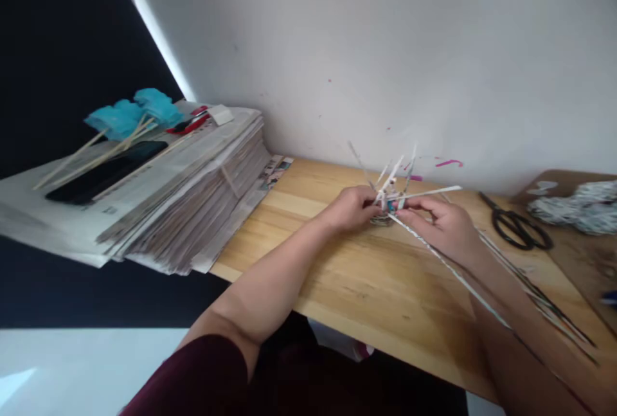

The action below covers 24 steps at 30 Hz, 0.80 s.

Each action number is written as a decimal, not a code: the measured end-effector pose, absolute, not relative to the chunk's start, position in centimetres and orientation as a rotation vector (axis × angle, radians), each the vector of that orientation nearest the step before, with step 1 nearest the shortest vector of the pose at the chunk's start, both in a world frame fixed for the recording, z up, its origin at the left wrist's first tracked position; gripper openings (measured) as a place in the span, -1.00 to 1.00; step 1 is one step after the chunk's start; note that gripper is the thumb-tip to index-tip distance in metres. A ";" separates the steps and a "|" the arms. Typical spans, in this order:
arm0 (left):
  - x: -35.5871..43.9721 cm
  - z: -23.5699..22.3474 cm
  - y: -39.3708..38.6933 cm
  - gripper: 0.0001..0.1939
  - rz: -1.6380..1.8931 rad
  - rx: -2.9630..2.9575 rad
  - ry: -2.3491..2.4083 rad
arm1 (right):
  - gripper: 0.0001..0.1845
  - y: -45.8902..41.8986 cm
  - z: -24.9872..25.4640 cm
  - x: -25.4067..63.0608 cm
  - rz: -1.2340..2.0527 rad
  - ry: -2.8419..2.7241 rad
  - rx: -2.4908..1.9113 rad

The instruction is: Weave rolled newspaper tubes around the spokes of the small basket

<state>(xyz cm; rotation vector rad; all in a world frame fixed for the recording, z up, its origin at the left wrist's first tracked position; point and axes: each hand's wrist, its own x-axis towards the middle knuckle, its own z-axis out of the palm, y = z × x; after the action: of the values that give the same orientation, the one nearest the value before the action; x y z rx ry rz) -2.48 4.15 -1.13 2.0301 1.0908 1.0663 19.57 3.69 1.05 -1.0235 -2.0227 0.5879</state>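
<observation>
A small woven piece of rolled paper strips point(384, 202) is between my hands, just above or on the wooden table; several thin strips stick up and out from it. My left hand point(355, 208) grips its left side, thumb and fingers closed. On the right side my right hand point(441, 223) pinches the piece near a strip. One long paper strip point(448, 266) runs from the piece down to the right, passing under or along my right forearm. A bit of blue shows in the middle, too small to name.
Left on the table is a tall newspaper stack point(193, 223) with a dark phone point(106, 171), red-handled pliers or cutters point(190, 121) and blue puffs on sticks point(130, 114). To the right lie black scissors point(515, 226), loose strips point(540, 297) and a white-grey bundle point(578, 207) on a brown board.
</observation>
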 end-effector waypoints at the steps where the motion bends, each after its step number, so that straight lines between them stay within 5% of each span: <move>1: -2.7 -0.8 4.0 -0.90 1.001 2.011 1.071 | -0.80 3.6 0.9 19.4 0.590 -1.999 -1.026; 9: -2.9 -0.1 3.5 -0.89 1.009 1.896 0.975 | -0.78 3.0 -1.1 16.4 0.821 -1.770 -0.918; 18: -3.7 0.7 3.1 -0.85 0.843 1.946 0.880 | -0.82 3.5 -2.1 16.0 0.446 -1.757 -1.138; 24: -3.2 -0.3 3.5 -0.90 0.896 1.827 0.930 | -0.74 3.5 -1.5 16.8 0.876 -1.681 -1.078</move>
<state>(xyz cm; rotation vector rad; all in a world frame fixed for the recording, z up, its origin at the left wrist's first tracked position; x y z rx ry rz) -3.21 3.53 -0.34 1.8273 0.9301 0.8961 16.83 3.54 -1.48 -1.0777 -1.6806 0.8760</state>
